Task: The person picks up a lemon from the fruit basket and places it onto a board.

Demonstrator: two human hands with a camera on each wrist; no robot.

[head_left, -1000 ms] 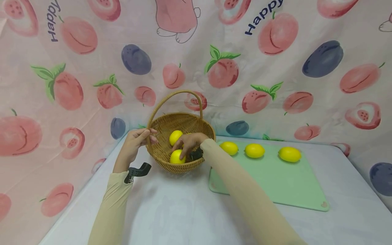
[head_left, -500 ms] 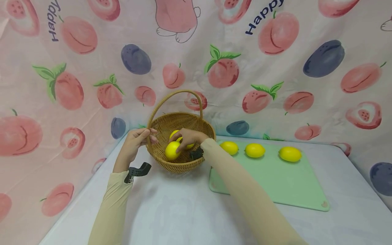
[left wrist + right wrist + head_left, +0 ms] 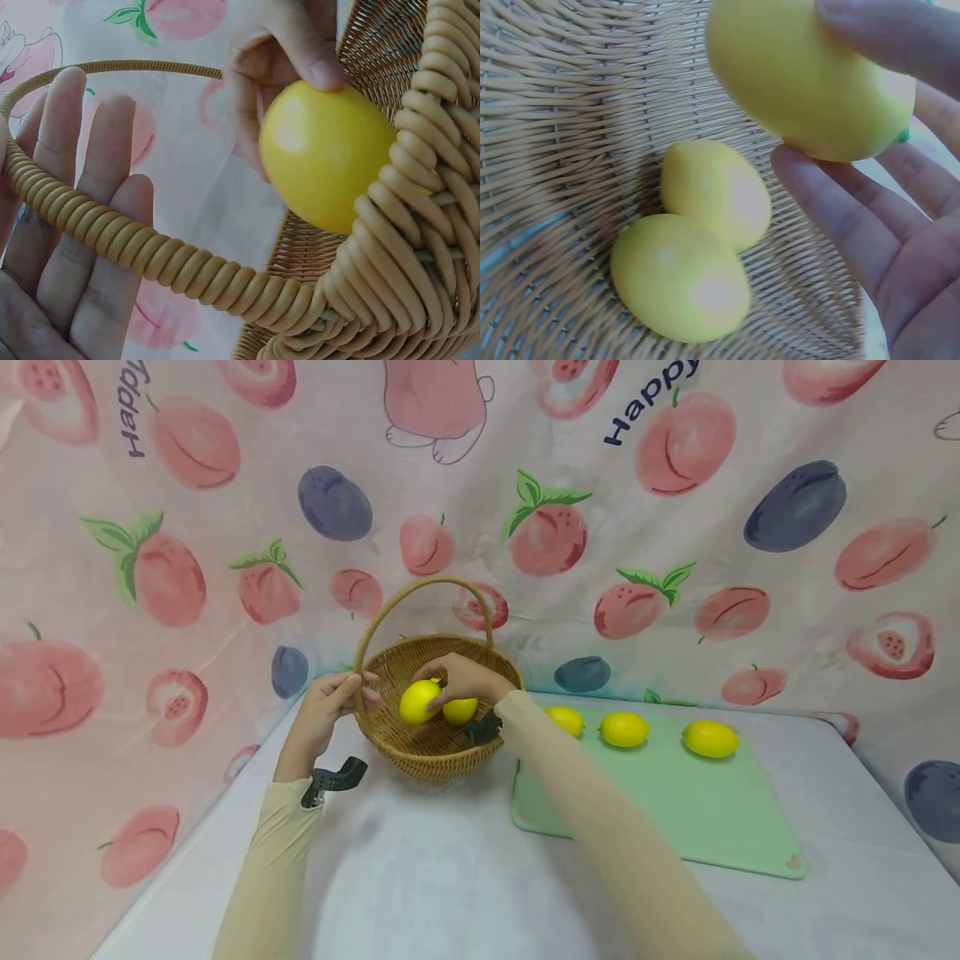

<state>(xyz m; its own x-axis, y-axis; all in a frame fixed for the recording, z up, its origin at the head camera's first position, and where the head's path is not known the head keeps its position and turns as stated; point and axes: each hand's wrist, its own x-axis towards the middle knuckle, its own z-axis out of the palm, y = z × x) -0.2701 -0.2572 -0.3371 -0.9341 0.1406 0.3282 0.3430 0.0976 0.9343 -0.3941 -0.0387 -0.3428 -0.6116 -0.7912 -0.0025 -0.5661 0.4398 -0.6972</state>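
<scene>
A wicker basket [image 3: 450, 766] with an arched handle [image 3: 384, 610] stands on the white table. My left hand [image 3: 321, 706] holds the left side of that handle; in the left wrist view several fingers [image 3: 105, 157] stretch out behind it. Inside the basket my right hand [image 3: 468, 678] grips a yellow lemon [image 3: 420, 702], thumb on one side and fingers on the other. The right wrist view shows this lemon [image 3: 802, 82] raised off the weave, its green tip at the end. Below it two lemons, one [image 3: 718, 191] behind the other [image 3: 681, 281], lie touching on the basket's bottom.
Right of the basket lies a light green cutting board [image 3: 675, 802]. Three lemons stand along its back edge: one [image 3: 567, 720] partly behind my right sleeve, one in the middle [image 3: 624, 729], one farther right [image 3: 710, 739]. A fruit-print cloth [image 3: 450, 485] hangs behind.
My right hand has taken hold of the front lemon and lifted it up and back, slightly left, within the basket. The left hand stays at the handle, and the basket has tilted or shifted slightly left.
</scene>
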